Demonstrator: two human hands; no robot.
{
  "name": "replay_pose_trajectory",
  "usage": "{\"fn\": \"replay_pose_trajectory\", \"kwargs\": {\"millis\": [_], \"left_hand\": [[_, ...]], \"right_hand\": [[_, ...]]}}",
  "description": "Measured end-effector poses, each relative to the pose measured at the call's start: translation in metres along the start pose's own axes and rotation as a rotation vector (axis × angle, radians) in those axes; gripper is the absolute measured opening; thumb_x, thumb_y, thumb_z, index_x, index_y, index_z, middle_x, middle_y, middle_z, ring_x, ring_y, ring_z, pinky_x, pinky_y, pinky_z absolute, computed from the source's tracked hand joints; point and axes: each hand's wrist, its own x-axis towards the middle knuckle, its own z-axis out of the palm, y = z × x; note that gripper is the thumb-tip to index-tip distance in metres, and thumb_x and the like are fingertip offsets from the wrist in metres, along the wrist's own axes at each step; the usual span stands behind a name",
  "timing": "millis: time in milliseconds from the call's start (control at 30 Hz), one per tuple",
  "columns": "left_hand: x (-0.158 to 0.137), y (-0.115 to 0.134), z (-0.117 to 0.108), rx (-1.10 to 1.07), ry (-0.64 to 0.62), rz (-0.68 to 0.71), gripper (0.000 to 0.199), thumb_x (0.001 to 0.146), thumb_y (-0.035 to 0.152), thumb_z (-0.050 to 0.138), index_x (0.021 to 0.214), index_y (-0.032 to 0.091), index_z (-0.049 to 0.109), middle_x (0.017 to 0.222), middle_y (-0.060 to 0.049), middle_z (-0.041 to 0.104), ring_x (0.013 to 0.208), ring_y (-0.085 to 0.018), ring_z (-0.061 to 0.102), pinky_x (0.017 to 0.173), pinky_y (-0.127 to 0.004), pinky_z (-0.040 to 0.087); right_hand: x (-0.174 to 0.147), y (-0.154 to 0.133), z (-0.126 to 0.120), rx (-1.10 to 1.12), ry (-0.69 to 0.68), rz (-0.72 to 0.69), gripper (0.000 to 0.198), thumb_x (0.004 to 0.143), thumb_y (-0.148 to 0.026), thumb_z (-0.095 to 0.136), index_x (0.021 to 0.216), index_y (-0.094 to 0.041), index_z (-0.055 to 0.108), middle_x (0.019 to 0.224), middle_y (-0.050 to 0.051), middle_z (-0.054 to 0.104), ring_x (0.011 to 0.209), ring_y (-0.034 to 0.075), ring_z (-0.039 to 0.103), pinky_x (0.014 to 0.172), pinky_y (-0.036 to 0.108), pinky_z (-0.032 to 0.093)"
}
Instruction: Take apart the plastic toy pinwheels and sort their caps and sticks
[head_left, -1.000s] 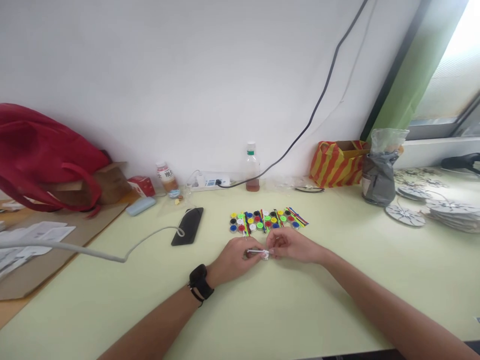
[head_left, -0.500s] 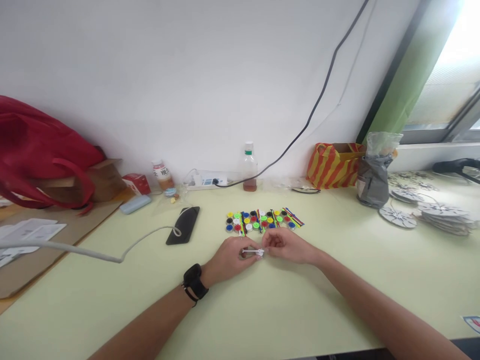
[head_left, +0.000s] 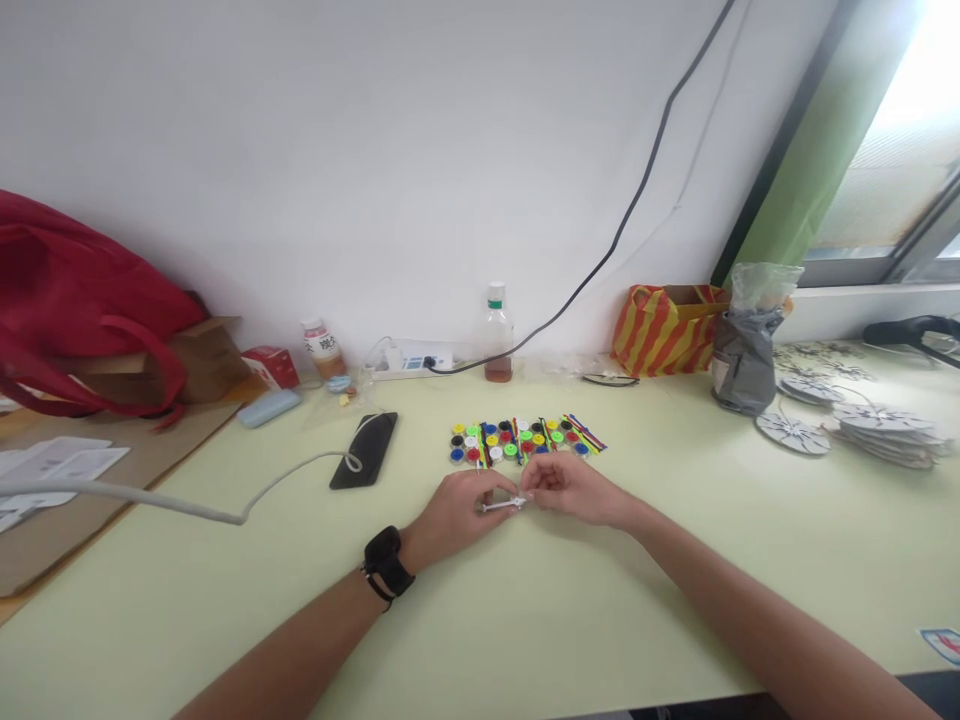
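Observation:
My left hand (head_left: 454, 515) pinches a small white plastic stick (head_left: 499, 505) between thumb and fingers. The stick lies almost level and has a wider, star-like end at its right. At that wider end, the fingertips of my right hand (head_left: 566, 488) are closed together against the piece, the other fingers curled. Just beyond both hands lie rows of small round coloured discs (head_left: 510, 451) in clear casings, in yellow, green, blue, red, black and white. Thin coloured sticks (head_left: 586, 434) lie between and beside those rows.
A black phone-like slab (head_left: 364, 452) with a grey cable (head_left: 300, 462) lies left of my hands. Along the wall stand a bottle (head_left: 499, 335), a power strip (head_left: 412, 360), a striped bag (head_left: 667, 330) and a grey bag (head_left: 746, 360). Stacked flat discs (head_left: 889, 432) sit far right.
The white stick has tilted slightly, its left end now lower. Both hands stay close together in nearly the same place.

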Motion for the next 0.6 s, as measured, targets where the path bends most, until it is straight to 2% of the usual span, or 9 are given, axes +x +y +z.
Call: {"fn": "replay_pose_trajectory", "kwargs": {"millis": [200,433,600], "left_hand": [[0.0,0.0,0.0009,0.015,0.021,0.005,0.015,0.094,0.032,0.063,0.102,0.025,0.073,0.085,-0.001,0.072,0.075,-0.017,0.061,0.067,-0.027,0.042],[-0.0005,0.0044,0.0011,-0.07,0.002,0.018,0.023,0.095,0.033,0.062,0.117,0.028,0.069,0.104,-0.002,0.075,0.089,-0.019,0.065,0.079,-0.029,0.048],[0.0,0.0009,0.0017,-0.055,-0.015,-0.014,0.02,0.095,0.035,0.064,0.112,0.027,0.071,0.1,-0.001,0.074,0.087,-0.019,0.065,0.079,-0.028,0.048]], "right_hand": [[0.0021,0.0053,0.0019,0.011,0.04,0.037,0.031,0.082,-0.047,0.075,0.086,-0.018,0.065,0.075,0.002,0.065,0.065,0.013,0.056,0.059,0.026,0.044],[0.0016,0.0062,-0.0046,0.041,0.047,0.07,0.028,0.081,-0.044,0.076,0.084,-0.019,0.063,0.07,-0.001,0.062,0.058,0.011,0.055,0.054,0.025,0.042],[0.0021,0.01,-0.0017,0.039,0.032,0.087,0.032,0.081,-0.048,0.076,0.084,-0.019,0.062,0.067,-0.002,0.061,0.059,0.013,0.057,0.054,0.025,0.043]]}}
